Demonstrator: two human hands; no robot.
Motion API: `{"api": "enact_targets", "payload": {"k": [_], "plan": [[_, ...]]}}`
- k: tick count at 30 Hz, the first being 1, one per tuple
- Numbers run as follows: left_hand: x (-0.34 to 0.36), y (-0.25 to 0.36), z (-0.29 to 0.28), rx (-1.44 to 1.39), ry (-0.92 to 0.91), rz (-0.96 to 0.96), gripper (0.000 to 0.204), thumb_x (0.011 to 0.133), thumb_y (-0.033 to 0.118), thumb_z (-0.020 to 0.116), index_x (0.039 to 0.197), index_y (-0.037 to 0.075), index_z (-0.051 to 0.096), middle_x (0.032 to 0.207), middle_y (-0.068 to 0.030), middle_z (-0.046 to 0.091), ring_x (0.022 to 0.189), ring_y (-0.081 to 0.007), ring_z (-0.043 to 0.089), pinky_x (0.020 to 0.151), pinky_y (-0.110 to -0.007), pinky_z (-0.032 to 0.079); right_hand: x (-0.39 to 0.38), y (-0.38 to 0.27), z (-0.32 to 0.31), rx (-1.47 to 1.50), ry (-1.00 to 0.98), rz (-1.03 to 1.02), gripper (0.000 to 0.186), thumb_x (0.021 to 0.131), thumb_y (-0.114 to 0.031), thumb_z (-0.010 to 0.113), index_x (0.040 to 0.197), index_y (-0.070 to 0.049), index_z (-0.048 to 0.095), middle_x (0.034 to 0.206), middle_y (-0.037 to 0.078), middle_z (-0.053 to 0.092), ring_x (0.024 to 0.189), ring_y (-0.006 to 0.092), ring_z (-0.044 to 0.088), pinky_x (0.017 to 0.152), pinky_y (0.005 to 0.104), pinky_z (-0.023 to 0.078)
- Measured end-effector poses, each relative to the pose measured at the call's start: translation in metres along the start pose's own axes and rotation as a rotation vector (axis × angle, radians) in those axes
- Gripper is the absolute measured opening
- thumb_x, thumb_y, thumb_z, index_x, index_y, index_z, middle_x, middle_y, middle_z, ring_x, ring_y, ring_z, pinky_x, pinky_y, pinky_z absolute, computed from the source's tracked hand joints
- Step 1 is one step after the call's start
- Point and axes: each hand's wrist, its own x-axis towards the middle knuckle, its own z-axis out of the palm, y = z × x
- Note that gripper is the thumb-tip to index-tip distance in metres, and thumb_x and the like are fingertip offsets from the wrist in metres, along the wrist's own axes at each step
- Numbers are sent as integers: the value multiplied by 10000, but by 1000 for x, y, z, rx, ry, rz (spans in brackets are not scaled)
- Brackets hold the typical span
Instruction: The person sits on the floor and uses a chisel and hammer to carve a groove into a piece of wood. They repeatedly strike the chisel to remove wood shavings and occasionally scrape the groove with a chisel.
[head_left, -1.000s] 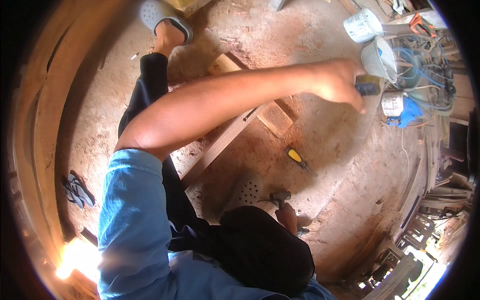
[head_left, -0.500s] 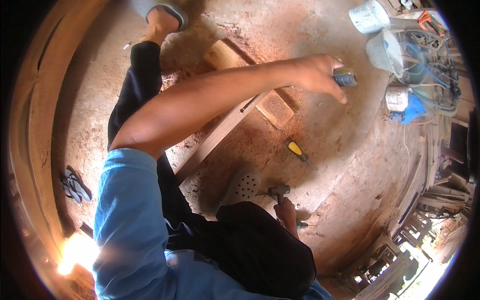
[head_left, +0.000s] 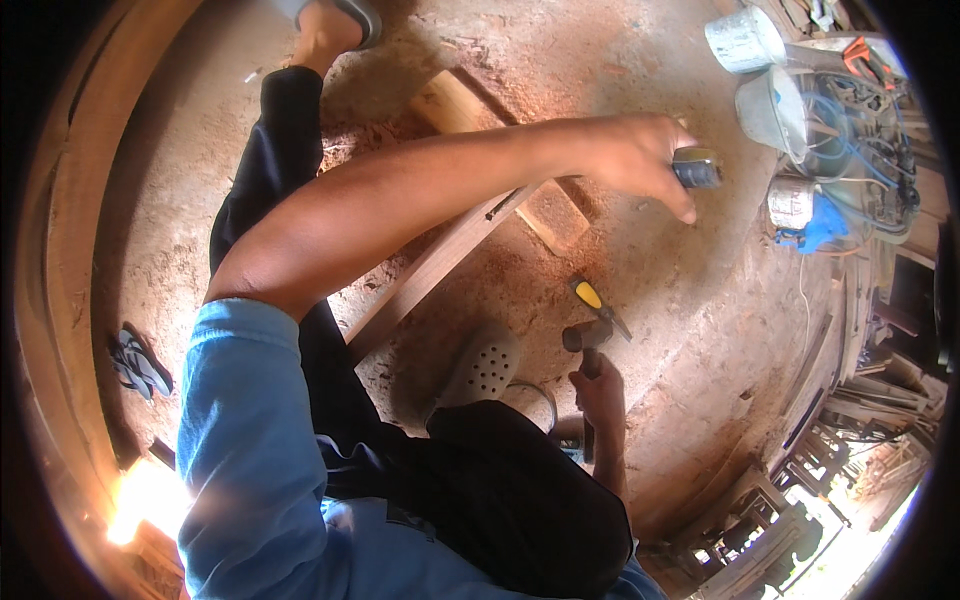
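Hammer gripped in right hand, short dark piece held in left

A hammer with a dark, blunt metal head [head_left: 587,338] is held by the right hand [head_left: 603,395], fingers closed round the handle, at near right. A short dark-blue and yellowish object [head_left: 697,168] is held by the left hand [head_left: 640,160] at far right; fingers look curled on it, thumb standing off, tightness cannot be told, kind unclear.

A long brown wooden beam [head_left: 440,262], dark slot near its far end, is seen running under the left forearm, with a thick pale wooden block [head_left: 560,222] at that end. A yellow-and-black-handled hand tool [head_left: 588,293] is left on the dusty floor [head_left: 700,300], its shaft just beside the hammer head; contact cannot be judged.

For good handling, the hammer should probably be kept clear of that shaft and of the grey perforated clog [head_left: 488,370], and gripped firmly, wrist loose. The left thumb is best wrapped round the held piece, and the forearm kept from blocking sight of the slot.
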Motion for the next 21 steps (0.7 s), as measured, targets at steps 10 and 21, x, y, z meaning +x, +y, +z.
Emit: {"api": "enact_targets", "payload": {"k": [10,21], "plan": [[-1,-5,-4,16,18,68,386,793,346,836,984,50,678,838,-44,655,781,-175,625,718,-347,509,-31,-105,-56,140,68,4,121,820,-64,676,868,-22,574,643,47,555,531,115,508,502,309,423],[-6,-14,0,23,-7,65,340,820,244,823,1063,52,682,949,-94,713,865,-196,671,790,-349,554,-41,-205,-128,674,603,-599,116,864,-11,647,832,-74,555,558,4,504,470,86,469,460,245,361]]}}
